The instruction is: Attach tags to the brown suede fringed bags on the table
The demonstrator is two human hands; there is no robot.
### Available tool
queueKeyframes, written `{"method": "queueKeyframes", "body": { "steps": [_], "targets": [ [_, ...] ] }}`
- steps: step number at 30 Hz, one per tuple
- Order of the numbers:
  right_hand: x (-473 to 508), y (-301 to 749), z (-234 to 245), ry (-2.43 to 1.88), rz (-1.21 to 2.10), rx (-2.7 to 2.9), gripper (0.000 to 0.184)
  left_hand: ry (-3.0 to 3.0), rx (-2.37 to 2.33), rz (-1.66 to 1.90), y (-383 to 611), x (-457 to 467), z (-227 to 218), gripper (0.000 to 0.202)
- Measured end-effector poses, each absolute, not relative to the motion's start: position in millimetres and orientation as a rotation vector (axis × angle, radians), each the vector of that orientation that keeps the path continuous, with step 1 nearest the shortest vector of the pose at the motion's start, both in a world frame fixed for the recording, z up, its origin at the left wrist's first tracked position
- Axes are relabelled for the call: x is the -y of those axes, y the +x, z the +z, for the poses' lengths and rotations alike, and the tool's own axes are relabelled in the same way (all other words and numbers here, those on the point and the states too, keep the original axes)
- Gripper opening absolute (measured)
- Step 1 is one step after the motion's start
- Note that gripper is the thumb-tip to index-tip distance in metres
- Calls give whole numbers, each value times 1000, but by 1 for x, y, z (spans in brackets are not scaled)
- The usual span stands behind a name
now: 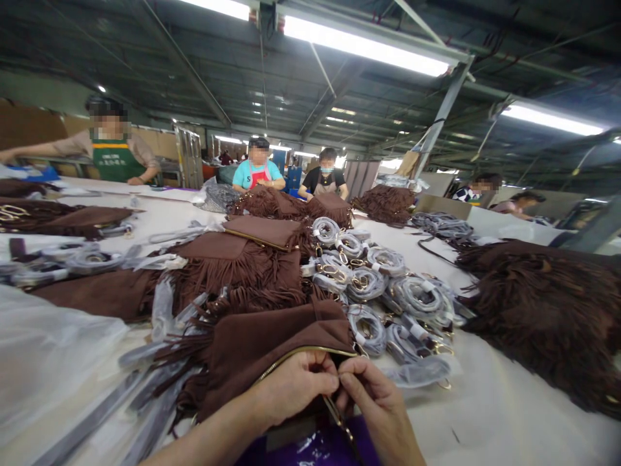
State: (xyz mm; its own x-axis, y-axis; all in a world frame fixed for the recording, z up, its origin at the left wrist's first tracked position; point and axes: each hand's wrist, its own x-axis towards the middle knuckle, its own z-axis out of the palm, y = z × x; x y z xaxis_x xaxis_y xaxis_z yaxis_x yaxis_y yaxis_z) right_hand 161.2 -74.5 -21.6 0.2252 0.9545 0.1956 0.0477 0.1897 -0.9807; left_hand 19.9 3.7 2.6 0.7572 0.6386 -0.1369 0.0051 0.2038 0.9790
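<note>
A brown fringed bag (pixel 281 333) lies in front of me with its gold zipper (pixel 276 362) along the near edge. Over the zipper's right part, my left hand (pixel 303 382) is closed, thumb and fingers pinched together. Fingertips of my right hand (pixel 371 391) meet it in a pinch at the bag's right end. Whatever is between the fingers is too small and covered to make out. Just below them hangs a narrow gold-coloured metal piece (pixel 339 417) on something dark. A shiny purple surface (pixel 310 450) shows beneath my wrists.
Coiled straps in clear wrap (pixel 369 285) lie right of the bag. More brown bags (pixel 233 255) are stacked behind it, and a large fringed pile (pixel 543 310) stands at the right. Wrapped strips (pixel 97 414) lie left. Several co-workers, including one in a green apron (pixel 114 160), are across the table.
</note>
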Motion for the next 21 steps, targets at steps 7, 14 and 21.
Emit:
{"method": "queueKeyframes", "body": {
  "steps": [7,14,21],
  "targets": [
    [74,165,-24,-1255,565,1382,26,1389,-689,510,18,-1,5,12],
    [80,157,-34,-1271,457,1462,23,1395,-668,560,22,2,28,14],
    [80,163,-34,-1369,430,1476,18,1492,-730,408,11,-11,10,18]
  ]
}}
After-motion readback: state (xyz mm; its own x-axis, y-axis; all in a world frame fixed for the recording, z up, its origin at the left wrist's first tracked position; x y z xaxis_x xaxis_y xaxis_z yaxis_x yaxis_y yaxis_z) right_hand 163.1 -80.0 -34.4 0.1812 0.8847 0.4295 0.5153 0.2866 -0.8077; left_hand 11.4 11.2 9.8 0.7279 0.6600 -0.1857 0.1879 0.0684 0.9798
